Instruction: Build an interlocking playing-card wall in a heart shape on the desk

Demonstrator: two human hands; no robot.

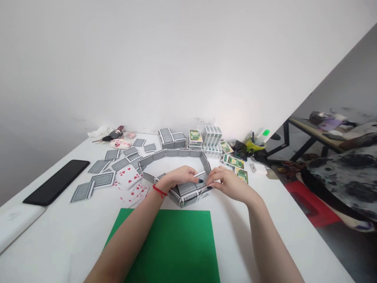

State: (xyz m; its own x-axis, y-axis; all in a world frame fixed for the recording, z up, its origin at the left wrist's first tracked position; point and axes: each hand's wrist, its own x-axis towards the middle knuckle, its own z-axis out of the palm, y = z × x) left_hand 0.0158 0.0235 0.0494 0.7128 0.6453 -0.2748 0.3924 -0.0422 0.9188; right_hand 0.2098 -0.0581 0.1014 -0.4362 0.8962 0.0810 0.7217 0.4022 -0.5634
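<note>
A ring of grey-backed playing cards [173, 153] stands on the white table, with a thicker card structure [188, 190] at its front. My left hand [183, 177], with a red string at the wrist, reaches over this front part, its thumb on the top cards; its other fingers are partly hidden. At the structure's right end, my right hand [220, 179] has thumb and fingers pinched at a card edge. Loose grey-backed cards [103, 179] and face-up red cards [128, 177] lie to the left.
Behind the ring are folded card blocks [166, 136] and stacked card boxes [212, 136]. A green sheet [176, 243] lies in front. A black phone [57, 181] and white device [19, 222] are left; a yellow holder [255, 146] stands back right.
</note>
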